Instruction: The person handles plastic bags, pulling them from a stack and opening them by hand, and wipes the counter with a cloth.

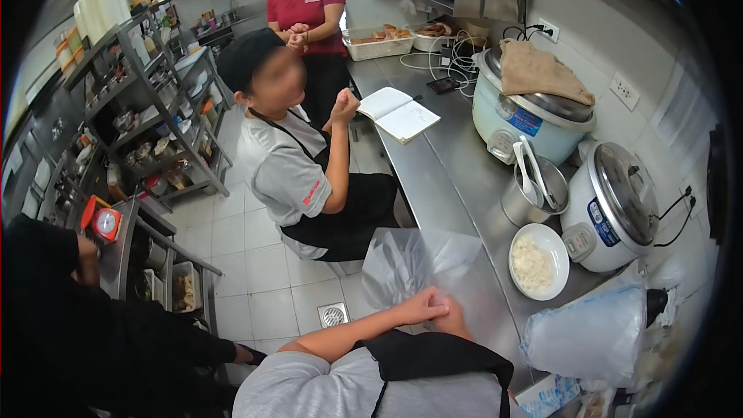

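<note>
My left hand (422, 306) and my right hand (455, 320) are pressed together in front of my black apron, fingers closed. They meet at the near end of a thin, translucent plastic bag (402, 263), which spreads away from them, partly over the counter edge and partly over the floor. The gathered plastic between my fingers is mostly hidden. Right of my hands, a white bowl of cooked rice (532, 262) stands on the steel counter (457, 193). Behind the bowl is a metal pot (526, 203) with white-handled utensils leaning in it.
Two rice cookers (607, 209) line the wall, the farther one topped with a brown cloth (542, 73). An open notebook (398, 114) lies by the counter edge. A person in grey (286, 162) is beside the counter; another in red (306, 11) stands beyond. Shelves (147, 93) rise at left.
</note>
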### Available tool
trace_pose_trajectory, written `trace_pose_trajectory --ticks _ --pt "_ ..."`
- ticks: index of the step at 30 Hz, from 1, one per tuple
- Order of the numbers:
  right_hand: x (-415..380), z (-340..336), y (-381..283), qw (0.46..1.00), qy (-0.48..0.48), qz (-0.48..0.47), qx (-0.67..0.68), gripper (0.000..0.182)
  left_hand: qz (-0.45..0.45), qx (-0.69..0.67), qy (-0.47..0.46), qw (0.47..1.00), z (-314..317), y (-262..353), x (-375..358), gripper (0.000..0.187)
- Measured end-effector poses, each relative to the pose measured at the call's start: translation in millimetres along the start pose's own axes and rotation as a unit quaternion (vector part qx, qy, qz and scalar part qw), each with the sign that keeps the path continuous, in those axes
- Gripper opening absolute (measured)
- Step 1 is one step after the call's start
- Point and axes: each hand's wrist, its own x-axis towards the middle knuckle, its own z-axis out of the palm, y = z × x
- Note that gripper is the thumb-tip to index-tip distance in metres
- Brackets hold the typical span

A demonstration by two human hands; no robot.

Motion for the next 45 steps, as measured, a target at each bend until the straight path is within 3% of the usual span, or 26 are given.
trace_pose_trajectory --ticks 2,5,8,9,11,13,14,17,20,23,26,32,36,38,41,43,45 --pt "-15 13 2 0.999 0.024 0.032 0.025 0.025 0.03 0.117 0.026 0.992 1 -7 -6 0.027" --pt "-27 3 7 0.998 0.011 0.055 0.012 0.028 -0.087 0.019 -0.04 0.995 -13 -10 -20 0.024" --pt "-36 -4 15 0.998 0.035 0.057 0.007 0.029 -0.081 0.092 0.078 0.989 -34 -29 -28 0.018" --pt "-35 -7 17 0.997 0.054 0.052 0.009 0.029 -0.062 0.151 0.168 0.972 -49 -31 -29 0.019" --pt "-35 -17 15 0.995 0.085 0.027 -0.041 0.028 0.004 0.252 0.298 0.921 -104 -20 -33 0.021" --pt "-36 -25 16 0.989 0.112 -0.001 -0.095 0.027 0.064 0.337 0.474 0.811 -153 -2 -46 0.038" --pt "-37 -29 19 0.984 0.124 -0.017 -0.125 0.027 0.018 0.399 0.499 0.77 -179 10 -55 0.052" --pt "-39 -33 24 0.977 0.137 -0.024 -0.159 0.026 -0.052 0.397 0.614 0.681 -243 21 -71 0.075" --pt "-35 -30 20 0.975 0.152 -0.006 -0.162 0.027 -0.143 0.362 0.637 0.666 -271 43 -71 0.085" --pt "-34 -28 16 0.971 0.158 0.023 -0.177 0.026 -0.251 0.356 0.587 0.682 -285 24 -52 0.093" --pt "-35 -24 19 0.965 0.165 0.029 -0.201 0.025 -0.34 0.416 0.534 0.653 -286 13 -42 0.098" --pt "-32 -26 27 0.962 0.183 0.004 -0.205 0.025 -0.32 0.461 0.544 0.624 -322 -12 -47 0.104" --pt "-32 -26 25 0.968 0.19 0.023 -0.159 0.024 -0.345 0.483 0.511 0.622 -310 -34 -35 0.077" --pt "-34 -24 41 0.96 0.186 0.031 -0.208 0.021 -0.276 0.485 0.537 0.633 -310 -42 -53 0.058" --pt "-32 -26 34 0.961 0.193 0.053 -0.194 0.017 -0.004 0.343 0.589 0.732 -334 -73 -113 0.059" --pt "-31 -25 29 0.969 0.181 0.051 -0.163 0.016 0.059 0.007 0.585 0.809 -279 -24 -150 0.057" --pt "-36 -25 28 0.975 0.178 0.039 -0.126 0.016 0.138 -0.34 0.509 0.779 -226 35 -170 0.058"
